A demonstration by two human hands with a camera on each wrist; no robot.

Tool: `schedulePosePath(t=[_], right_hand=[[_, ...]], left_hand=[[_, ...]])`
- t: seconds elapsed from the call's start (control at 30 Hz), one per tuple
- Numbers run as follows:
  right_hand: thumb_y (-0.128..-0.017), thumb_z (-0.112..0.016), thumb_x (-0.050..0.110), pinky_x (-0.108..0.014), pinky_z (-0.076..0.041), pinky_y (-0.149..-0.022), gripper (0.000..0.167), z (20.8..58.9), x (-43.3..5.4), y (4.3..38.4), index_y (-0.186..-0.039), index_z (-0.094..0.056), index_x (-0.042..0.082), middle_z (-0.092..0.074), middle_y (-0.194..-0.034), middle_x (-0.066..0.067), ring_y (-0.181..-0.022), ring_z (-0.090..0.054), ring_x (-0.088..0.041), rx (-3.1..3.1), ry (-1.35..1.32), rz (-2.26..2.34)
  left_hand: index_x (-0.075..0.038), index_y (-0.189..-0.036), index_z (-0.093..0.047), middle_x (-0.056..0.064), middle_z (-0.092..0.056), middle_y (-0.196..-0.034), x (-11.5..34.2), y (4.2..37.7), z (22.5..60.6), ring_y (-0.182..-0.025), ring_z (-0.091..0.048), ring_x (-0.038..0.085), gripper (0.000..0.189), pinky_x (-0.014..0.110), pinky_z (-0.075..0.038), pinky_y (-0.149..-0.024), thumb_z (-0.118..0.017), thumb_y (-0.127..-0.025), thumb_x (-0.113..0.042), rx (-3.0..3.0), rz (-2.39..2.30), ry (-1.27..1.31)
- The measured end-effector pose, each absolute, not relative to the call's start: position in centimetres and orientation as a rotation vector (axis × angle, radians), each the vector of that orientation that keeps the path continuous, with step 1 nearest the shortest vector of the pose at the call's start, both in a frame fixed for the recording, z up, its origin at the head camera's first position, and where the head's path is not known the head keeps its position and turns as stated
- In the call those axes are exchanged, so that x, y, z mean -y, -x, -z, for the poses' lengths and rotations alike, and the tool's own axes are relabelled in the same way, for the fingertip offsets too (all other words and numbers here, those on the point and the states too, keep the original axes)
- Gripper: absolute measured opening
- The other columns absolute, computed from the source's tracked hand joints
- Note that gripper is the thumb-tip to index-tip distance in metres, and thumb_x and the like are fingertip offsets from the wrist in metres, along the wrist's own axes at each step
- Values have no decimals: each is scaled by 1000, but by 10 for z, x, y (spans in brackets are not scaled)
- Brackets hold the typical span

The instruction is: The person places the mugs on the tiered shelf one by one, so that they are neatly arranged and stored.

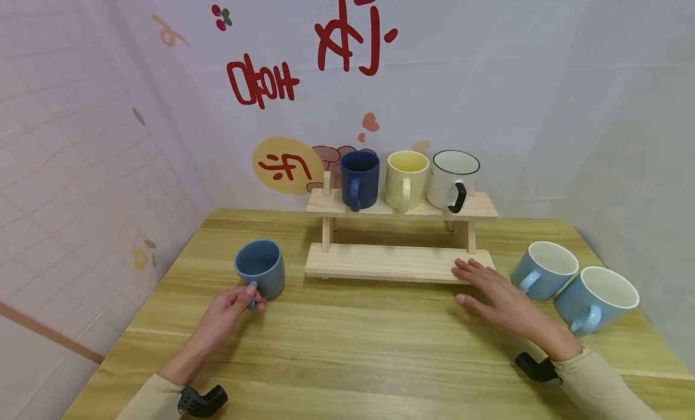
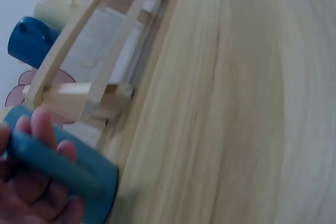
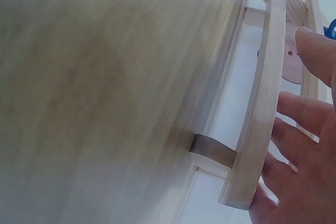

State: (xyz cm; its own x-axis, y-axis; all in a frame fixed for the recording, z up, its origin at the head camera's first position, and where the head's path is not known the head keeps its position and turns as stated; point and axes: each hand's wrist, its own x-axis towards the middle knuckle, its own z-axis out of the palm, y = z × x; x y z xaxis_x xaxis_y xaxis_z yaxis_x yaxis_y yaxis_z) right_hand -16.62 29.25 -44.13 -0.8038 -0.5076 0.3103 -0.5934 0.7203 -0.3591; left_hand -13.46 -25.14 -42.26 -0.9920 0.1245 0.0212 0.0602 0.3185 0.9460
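My left hand (image 1: 230, 306) pinches the handle of a grey-blue mug (image 1: 271, 278) at the left of the table. In the left wrist view the thumb and fingers curl round that mug's handle (image 2: 50, 161). My right hand (image 1: 502, 299) lies with fingers extended at the right end of the lower shelf (image 1: 391, 262) of a wooden two-tier rack. Its fingertips (image 3: 286, 100) are right at the shelf board in the right wrist view. On the upper shelf (image 1: 374, 211) stand a dark blue mug (image 1: 366, 181), a pale yellow mug (image 1: 412, 184) and a white mug (image 1: 442, 184) with a black handle.
Two light blue mugs with white insides, one nearer (image 1: 608, 302) and one behind it (image 1: 548, 272), stand at the table's right, beside my right forearm. A printed white cloth (image 1: 461, 94) hangs behind the rack. The wooden table (image 1: 353, 353) spreads in front.
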Motion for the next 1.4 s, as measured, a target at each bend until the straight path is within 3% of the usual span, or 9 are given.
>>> schedulePosePath(t=[0.23,0.5,0.73,1.07,1.23,1.4], right_hand=[[-99,-72,27,-50,-25,-123,54,441,-293,167,-147,-57,6,-49,-156,-18,-143,-40,-50,2732,-884,-669],[-100,-71,28,-49,-22,-125,55,442,-294,167,-147,-56,4,-48,-156,-19,-144,-39,-50,2750,-863,-666],[-100,-71,29,-48,-21,-125,55,443,-293,166,-147,-56,4,-48,-156,-19,-144,-39,-50,2755,-863,-663],[-100,-72,28,-42,-19,-126,55,443,-294,166,-147,-57,4,-49,-156,-19,-143,-40,-50,2742,-873,-663],[-100,-71,27,-38,-17,-127,55,442,-294,166,-147,-56,3,-48,-156,-20,-143,-39,-50,2748,-875,-671],[-99,-72,27,-47,-22,-125,54,441,-293,166,-147,-57,4,-49,-156,-19,-143,-39,-50,2743,-879,-685]], left_hand=[[8,-95,-56,8,-68,-91,243,127,421,-97,-68,8,39,15,-50,-92,-38,-115,-20,-2401,-2031,-18],[13,-95,-53,0,-72,-94,232,117,415,-101,-69,9,40,18,-50,-94,-38,-114,-19,-2317,-2214,-214],[21,-98,-44,-1,-73,-97,219,112,405,-103,-68,9,42,18,-49,-97,-36,-114,-16,-2286,-2291,-399],[15,-96,-48,-1,-74,-100,194,119,397,-106,-66,10,38,19,-46,-99,-35,-114,-17,-2249,-2296,-506],[19,-97,-45,0,-74,-101,182,126,394,-106,-65,10,43,19,-47,-99,-35,-114,-19,-2242,-2274,-490],[17,-98,-48,-1,-74,-101,167,134,396,-108,-65,10,42,20,-46,-101,-37,-114,-20,-2227,-2255,-448]])
